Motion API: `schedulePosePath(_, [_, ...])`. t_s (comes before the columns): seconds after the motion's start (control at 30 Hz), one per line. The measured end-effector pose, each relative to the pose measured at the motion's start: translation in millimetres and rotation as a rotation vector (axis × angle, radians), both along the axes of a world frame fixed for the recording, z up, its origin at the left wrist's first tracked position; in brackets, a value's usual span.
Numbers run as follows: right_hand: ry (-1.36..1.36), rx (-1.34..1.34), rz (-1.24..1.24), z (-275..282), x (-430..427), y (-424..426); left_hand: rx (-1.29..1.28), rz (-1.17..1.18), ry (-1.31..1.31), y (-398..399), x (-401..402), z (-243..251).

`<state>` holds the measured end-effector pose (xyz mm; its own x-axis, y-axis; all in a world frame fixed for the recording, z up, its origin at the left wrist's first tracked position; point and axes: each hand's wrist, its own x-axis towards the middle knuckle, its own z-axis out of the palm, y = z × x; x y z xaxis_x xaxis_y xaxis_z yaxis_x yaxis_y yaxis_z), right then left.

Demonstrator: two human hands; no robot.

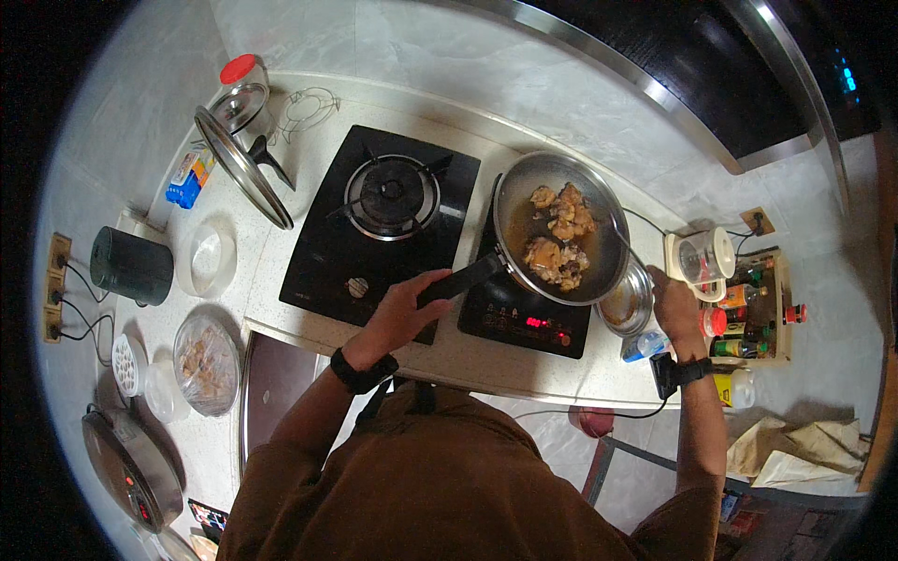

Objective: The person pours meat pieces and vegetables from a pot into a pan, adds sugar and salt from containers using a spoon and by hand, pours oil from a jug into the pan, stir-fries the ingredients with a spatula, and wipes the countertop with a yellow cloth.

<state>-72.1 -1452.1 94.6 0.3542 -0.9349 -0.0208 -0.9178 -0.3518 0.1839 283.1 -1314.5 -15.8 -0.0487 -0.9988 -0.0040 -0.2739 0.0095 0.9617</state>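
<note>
My left hand (403, 319) grips the black handle (459, 280) of a deep frying pan. The pan (610, 280) sits tilted over a black induction cooktop (519, 336) with a lit red display. Browned meat pieces (561, 210) lie in it in two clumps, with brown liquid around them. At the pan's right side, my right hand (677, 308) is closed around a thin utensil (630, 247) that reaches over the rim; its far end is hard to make out. A metal bowl (621, 312) with brown residue stands between the pan and this hand.
Left of the pan is a gas hob (393, 186). A glass lid (242, 168) stands upright at the far left. Nearby is a film-covered bowl (207, 365) of food. A crate of bottles (744, 308) stands at right. A cable (631, 415) hangs from my right wrist.
</note>
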Motion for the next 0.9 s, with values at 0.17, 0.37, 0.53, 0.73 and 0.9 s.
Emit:
schedulePosePath(0.17, [-0.208, 0.138, 0.006, 2, -6, 1, -0.010, 0.024, -0.002, 4, 1, 1])
schedulePosePath(0.37, [0.039, -0.100, 0.045, -14, 20, -24, 0.075, 0.011, 0.055, 4, 0, -5])
schedulePosePath(0.53, [0.102, -0.069, 0.131, -2, 23, -7, -0.018, 0.016, -0.018, 7, -1, 1])
schedulePosePath(0.73, [0.188, -0.083, 0.190, 74, 4, 51, -0.033, 0.021, -0.016, 9, 2, -2])
schedulePosePath(0.9, [0.284, 0.101, 0.196, 89, 5, 79, 0.105, -0.023, -0.073, 6, 4, 10])
